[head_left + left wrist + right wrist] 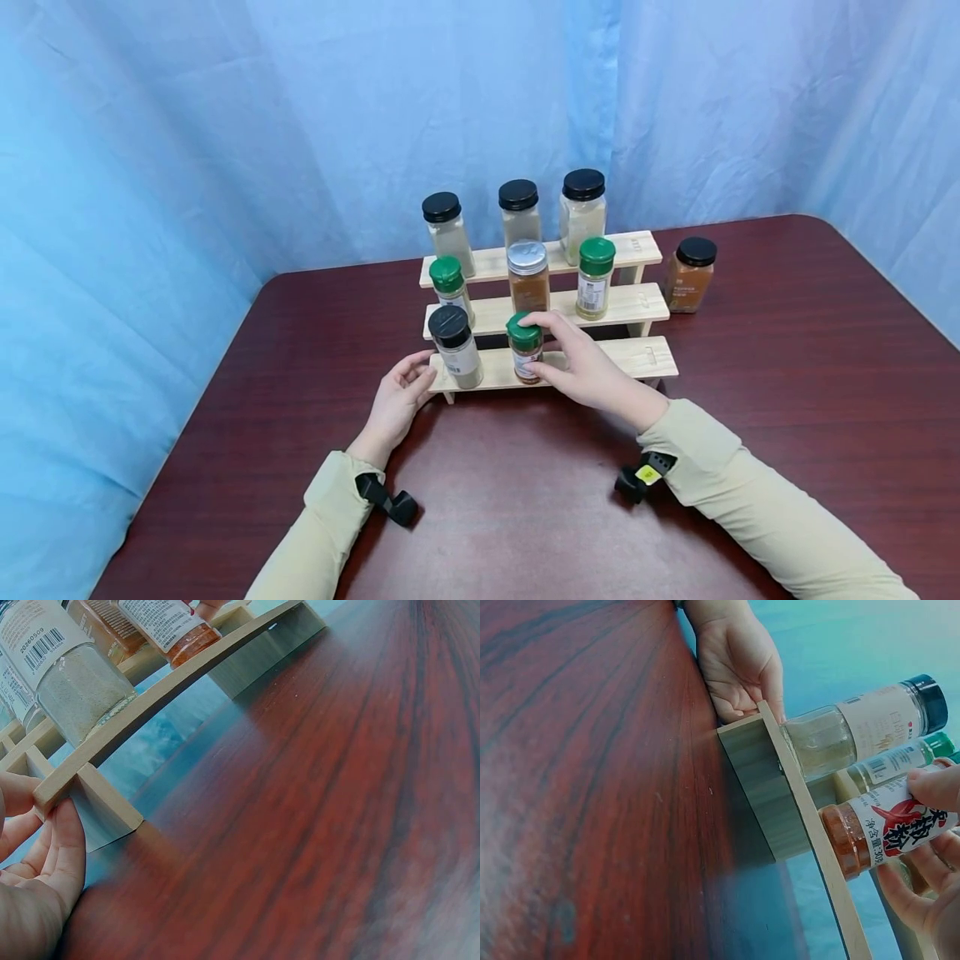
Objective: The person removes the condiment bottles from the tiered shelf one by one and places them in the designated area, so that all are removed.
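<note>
My right hand [581, 362] holds a small spice jar [523, 360] with a green lid and orange-red powder, thumb on one side and fingers at the lid and far side. That jar stands upright on the lowest tier of a three-step wooden rack [626, 356]; its label with a red chili [889, 814] shows in the right wrist view. At the rack's left end my left hand [397, 400] pinches the edge of the lowest tier, thumb and fingers [67, 847] around the board. Close beside it stands a black-capped jar [461, 358] of pale powder.
On the middle tier are two green-lidded jars [592, 287] and a silver-lidded jar [529, 283] of brown powder. Three black-lidded jars [581, 221] occupy the top tier. A black-lidded jar [687, 283] of orange-brown powder stands on the dark red table [787, 350], right of the rack.
</note>
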Available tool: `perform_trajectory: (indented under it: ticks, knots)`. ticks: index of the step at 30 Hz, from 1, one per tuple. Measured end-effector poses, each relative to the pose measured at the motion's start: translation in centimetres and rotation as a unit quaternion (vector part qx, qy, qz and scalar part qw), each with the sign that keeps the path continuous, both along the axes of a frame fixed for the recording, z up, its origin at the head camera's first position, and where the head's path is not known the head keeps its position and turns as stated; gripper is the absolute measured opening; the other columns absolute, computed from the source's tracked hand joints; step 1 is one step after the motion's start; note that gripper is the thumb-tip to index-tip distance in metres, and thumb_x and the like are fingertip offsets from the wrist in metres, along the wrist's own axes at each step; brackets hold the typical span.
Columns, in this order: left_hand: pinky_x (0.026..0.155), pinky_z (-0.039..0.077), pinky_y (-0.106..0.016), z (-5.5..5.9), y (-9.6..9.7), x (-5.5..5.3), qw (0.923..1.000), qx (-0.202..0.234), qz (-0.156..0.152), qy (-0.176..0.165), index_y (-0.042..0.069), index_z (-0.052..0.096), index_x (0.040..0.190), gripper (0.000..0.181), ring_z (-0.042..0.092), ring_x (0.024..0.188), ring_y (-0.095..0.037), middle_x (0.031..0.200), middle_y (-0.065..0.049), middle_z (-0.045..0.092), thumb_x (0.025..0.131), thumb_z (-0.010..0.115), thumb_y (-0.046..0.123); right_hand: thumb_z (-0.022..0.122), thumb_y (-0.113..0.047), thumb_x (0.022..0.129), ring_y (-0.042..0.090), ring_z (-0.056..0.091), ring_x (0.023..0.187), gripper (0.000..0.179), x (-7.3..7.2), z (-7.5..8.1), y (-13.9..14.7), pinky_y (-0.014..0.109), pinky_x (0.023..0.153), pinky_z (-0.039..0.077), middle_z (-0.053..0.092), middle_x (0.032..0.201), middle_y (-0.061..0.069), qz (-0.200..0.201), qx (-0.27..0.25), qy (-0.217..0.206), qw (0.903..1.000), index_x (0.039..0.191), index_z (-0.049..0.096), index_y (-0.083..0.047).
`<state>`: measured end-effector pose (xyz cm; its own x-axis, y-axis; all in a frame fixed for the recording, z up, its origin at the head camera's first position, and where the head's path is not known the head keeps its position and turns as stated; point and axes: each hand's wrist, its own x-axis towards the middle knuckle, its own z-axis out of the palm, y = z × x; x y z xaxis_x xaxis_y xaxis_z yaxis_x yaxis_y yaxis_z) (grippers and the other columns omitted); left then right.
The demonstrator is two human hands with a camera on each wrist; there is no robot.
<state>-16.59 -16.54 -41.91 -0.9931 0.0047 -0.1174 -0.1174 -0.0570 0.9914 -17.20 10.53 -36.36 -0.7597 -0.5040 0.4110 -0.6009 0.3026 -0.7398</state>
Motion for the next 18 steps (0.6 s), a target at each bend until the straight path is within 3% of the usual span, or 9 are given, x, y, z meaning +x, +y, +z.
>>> perform_trajectory:
  ticks: [18]
  knots:
    - [0.067,0.046,-0.016,-0.03,-0.01,0.02,0.9998,0.021,-0.006,0.003,-0.008,0.042,0.133,0.039,0.052,0.074,-0.001,0.085,0.008,0.053,0.095,0.05,-0.001,0.067,0.007,0.082,0.031,0.056,0.107,0.052,0.24,-0.57,0.09,0.04,0.087,0.052,0.052,0.12,0.018,-0.011,-0.017,0.027,0.9994,0.127,0.044,-0.004]
